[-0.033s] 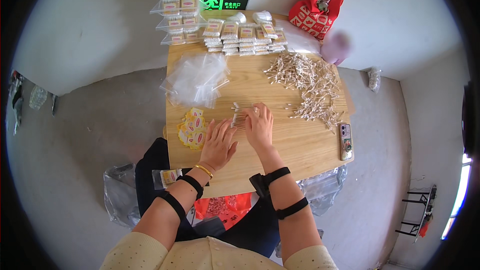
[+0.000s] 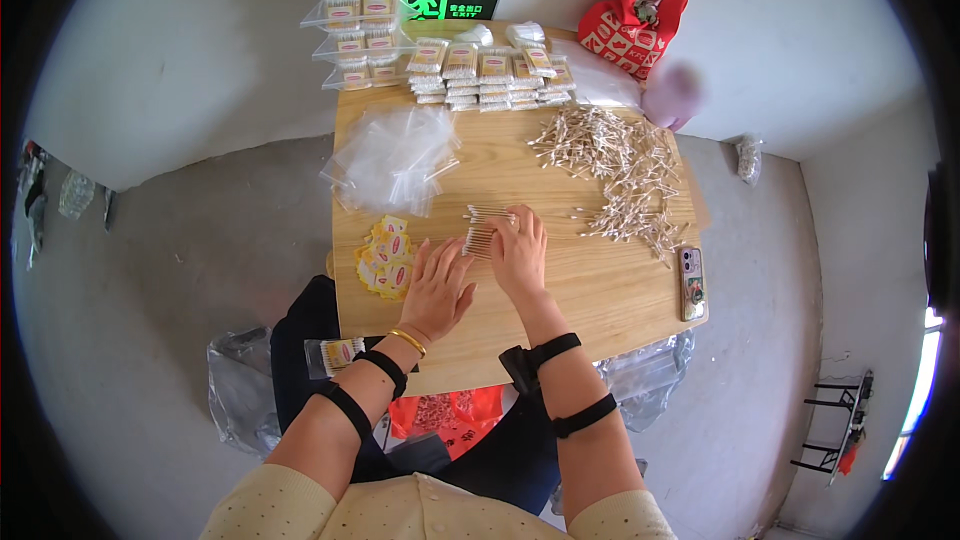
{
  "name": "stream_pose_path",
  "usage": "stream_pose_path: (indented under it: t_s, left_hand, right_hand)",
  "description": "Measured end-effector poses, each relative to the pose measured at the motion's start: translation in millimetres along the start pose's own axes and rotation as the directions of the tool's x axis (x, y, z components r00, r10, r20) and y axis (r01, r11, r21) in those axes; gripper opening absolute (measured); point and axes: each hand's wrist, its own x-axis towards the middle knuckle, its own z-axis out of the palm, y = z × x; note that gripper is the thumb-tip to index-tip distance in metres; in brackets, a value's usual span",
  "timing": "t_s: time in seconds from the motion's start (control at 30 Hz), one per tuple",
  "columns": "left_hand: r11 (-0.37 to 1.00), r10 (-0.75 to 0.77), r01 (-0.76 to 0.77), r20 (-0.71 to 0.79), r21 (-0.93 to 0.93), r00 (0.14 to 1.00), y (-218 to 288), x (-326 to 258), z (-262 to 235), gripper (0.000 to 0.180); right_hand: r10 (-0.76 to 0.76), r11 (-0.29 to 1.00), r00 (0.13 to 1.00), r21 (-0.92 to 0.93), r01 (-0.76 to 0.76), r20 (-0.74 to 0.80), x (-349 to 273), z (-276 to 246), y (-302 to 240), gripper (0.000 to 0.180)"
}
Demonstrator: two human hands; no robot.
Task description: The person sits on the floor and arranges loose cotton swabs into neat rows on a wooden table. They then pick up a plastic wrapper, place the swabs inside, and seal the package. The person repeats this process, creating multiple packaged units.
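Note:
Two groups of cotton swabs (image 2: 478, 240) lie side by side in rows on the wooden table, in front of me. My right hand (image 2: 520, 258) curls over their right ends, with its fingers bent and pressed onto them; part of the swabs is hidden beneath it. Flat on the tabletop, my left hand (image 2: 434, 292) has its fingers stretched out, their tips close to the left ends of the lower group. Just left of that hand is a pile of yellow and white printed cards (image 2: 385, 258). A large loose heap of cotton swabs (image 2: 620, 165) covers the right back area.
Clear plastic bags (image 2: 392, 158) lie at the left back. Behind them stand stacked swab packs (image 2: 495, 68) and a tower of filled bags (image 2: 358, 15). A phone (image 2: 692, 283) rests at the right edge, a red bag (image 2: 635, 30) at the back. One filled pack (image 2: 335, 356) sits beside my left forearm.

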Motion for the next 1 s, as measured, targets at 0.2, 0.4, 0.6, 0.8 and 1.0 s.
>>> stream_pose_path:
  t_s: [0.2,0.4,0.6,0.8,1.0]
  left_hand:
    - [1.0,-0.007,0.007,0.0,0.002,1.0,0,-1,0,0.044]
    - [1.0,0.0,0.0,0.002,0.015,1.0,-1,-1,1,0.046]
    - [0.998,-0.019,0.017,0.046,0.057,0.999,-1,0,4,0.059]
    - [0.98,-0.002,-0.022,0.124,0.198,0.992,3,4,2,0.066]
    - [0.98,0.011,-0.054,0.218,0.191,0.976,3,2,3,0.066]
  right_hand:
    - [-0.001,1.0,1.0,-0.001,0.001,0.023,5,-1,0,0.02]
    - [-0.017,1.0,0.999,-0.008,0.017,0.031,14,-1,4,0.018]
    - [-0.006,1.0,0.996,-0.012,0.007,0.091,12,-2,5,0.017]
    - [-0.002,1.0,0.992,0.03,-0.001,0.123,-10,-8,0,0.017]
    - [0.088,0.968,0.981,0.22,-0.125,0.171,-40,-32,1,0.028]
